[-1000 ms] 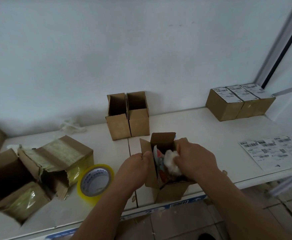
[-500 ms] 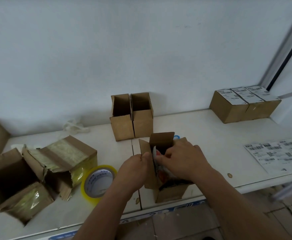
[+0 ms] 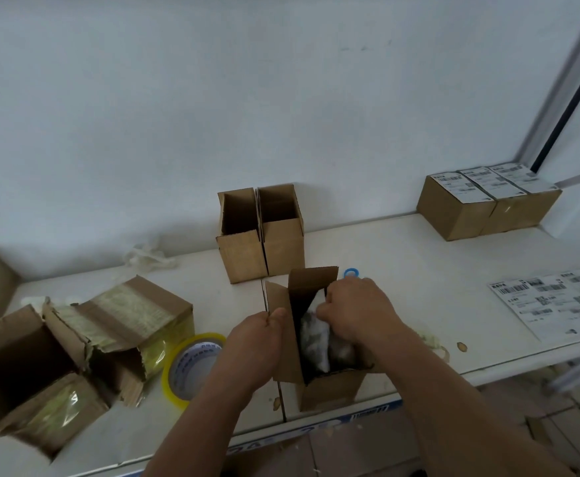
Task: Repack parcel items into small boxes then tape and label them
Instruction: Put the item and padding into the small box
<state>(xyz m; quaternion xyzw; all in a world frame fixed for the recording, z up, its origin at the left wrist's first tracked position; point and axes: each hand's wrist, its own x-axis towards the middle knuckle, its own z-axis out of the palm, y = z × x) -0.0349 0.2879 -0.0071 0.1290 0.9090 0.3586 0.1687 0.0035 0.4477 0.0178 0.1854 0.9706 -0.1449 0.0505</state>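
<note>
Now your right hand (image 3: 357,309) is curled over the mouth of the small box (image 3: 319,370), its fingers pinching the top of the pale plastic packet (image 3: 312,333) that stands inside; half a second ago the same hand covered the opening more fully and the packet's red print showed, whereas the packet now appears grey-white. Your left hand (image 3: 257,342) grips the box's left flap between thumb and fingers, as before. The box stands at the front edge of the worktop (image 3: 402,270), flaps upright.

Just left of your left wrist lies a roll of yellow tape (image 3: 192,364), flat on its side. Beyond it, toward the left edge, sit two torn, tape-wrapped parcels (image 3: 75,349), open and crumpled. Two empty cardboard boxes (image 3: 261,235) stand side by side at the back edge. Three sealed, labelled boxes (image 3: 488,201) occupy the back right corner. A sheet of labels (image 3: 553,301) lies at the right edge.
</note>
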